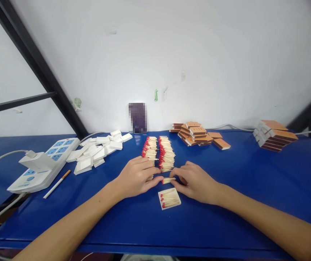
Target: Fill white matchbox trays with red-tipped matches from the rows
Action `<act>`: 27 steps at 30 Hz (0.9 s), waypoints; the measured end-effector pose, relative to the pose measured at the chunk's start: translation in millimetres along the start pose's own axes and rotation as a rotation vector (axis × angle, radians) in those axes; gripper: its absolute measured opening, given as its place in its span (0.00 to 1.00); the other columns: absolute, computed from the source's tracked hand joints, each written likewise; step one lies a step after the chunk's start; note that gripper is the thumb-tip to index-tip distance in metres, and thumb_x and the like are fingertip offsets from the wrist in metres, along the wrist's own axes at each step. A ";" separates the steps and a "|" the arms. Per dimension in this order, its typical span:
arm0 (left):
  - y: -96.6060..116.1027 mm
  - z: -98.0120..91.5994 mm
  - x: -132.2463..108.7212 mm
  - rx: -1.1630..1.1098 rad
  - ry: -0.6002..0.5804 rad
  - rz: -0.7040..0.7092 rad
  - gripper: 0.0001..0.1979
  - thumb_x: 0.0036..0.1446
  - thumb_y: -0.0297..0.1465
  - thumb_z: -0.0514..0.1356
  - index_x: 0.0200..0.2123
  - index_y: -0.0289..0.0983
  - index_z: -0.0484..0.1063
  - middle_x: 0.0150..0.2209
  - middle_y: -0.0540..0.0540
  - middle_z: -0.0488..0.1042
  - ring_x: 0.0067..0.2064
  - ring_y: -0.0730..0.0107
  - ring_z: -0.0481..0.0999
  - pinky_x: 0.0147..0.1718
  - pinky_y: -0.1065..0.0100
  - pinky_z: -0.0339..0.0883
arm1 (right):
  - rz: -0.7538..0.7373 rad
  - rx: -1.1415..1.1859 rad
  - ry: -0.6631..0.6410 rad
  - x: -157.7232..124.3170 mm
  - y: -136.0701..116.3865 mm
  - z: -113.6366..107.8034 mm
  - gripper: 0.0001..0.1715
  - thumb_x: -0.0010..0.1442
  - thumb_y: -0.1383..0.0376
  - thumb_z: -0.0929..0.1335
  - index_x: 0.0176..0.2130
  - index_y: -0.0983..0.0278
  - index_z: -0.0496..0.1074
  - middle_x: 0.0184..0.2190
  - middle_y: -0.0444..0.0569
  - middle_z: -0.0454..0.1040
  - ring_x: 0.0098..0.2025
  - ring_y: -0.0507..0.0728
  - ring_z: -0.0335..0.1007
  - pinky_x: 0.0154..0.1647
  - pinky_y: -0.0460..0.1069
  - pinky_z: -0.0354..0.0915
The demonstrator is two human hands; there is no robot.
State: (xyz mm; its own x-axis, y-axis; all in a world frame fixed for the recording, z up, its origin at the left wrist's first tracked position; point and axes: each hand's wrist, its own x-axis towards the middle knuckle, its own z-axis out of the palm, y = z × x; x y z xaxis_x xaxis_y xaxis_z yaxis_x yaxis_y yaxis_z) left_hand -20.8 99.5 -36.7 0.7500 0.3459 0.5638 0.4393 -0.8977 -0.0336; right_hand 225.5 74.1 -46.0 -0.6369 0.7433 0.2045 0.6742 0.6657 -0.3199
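Two rows of red-headed matches (166, 154) lie on the blue table before me. A small bunch of matches (167, 180) sits just in front of the right row. My right hand (194, 183) pinches the plain ends of this bunch between thumb and fingers. From the other side, the thumb of my left hand (139, 175) reaches its red heads; the left fingers are stretched out over the near end of the left row, apart from the thumb. Closer to me lies a white matchbox tray (179, 200) with several matches in it.
White empty matchbox trays (99, 154) are heaped at left, near a power strip (60, 154) and a cigarette (57, 184). Orange-brown matchboxes (196, 133) are piled at the back, and more boxes (276, 134) are stacked at right. A dark pixelated rectangle (138, 117) stands against the wall.
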 end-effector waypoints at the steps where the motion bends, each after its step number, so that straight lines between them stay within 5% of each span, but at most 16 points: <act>1: 1.8 0.0 0.9 0.011 -0.007 0.006 0.11 0.68 0.37 0.58 0.41 0.35 0.76 0.29 0.48 0.74 0.31 0.69 0.72 0.32 0.65 0.61 | 0.001 0.001 -0.001 0.0 -0.1 0.2 0.09 0.66 0.64 0.64 0.38 0.62 0.74 0.22 0.41 0.71 0.26 0.51 0.65 0.37 0.49 0.52; 18: 15.8 -0.3 4.4 0.157 -0.262 -0.052 0.14 0.68 0.40 0.57 0.39 0.37 0.77 0.40 0.42 0.70 0.45 0.57 0.68 0.42 0.57 0.56 | 0.005 0.008 0.019 1.2 -0.2 1.0 0.14 0.70 0.61 0.62 0.37 0.62 0.74 0.24 0.44 0.68 0.31 0.54 0.63 0.37 0.50 0.54; 27: 18.2 3.1 1.3 0.119 -0.211 -0.053 0.11 0.68 0.35 0.57 0.35 0.37 0.76 0.40 0.43 0.69 0.45 0.58 0.68 0.43 0.57 0.57 | -0.018 0.064 0.000 1.1 0.3 0.3 0.17 0.72 0.59 0.62 0.37 0.61 0.75 0.29 0.45 0.76 0.33 0.54 0.66 0.38 0.51 0.53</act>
State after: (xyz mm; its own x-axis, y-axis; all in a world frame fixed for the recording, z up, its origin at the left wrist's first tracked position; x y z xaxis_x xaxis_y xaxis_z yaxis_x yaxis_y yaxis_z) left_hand -10.3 84.4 -39.1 0.8055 0.4525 0.3825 0.5268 -0.8425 -0.1127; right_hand 225.0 75.1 -46.1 -0.6488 0.7311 0.2112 0.6373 0.6736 -0.3743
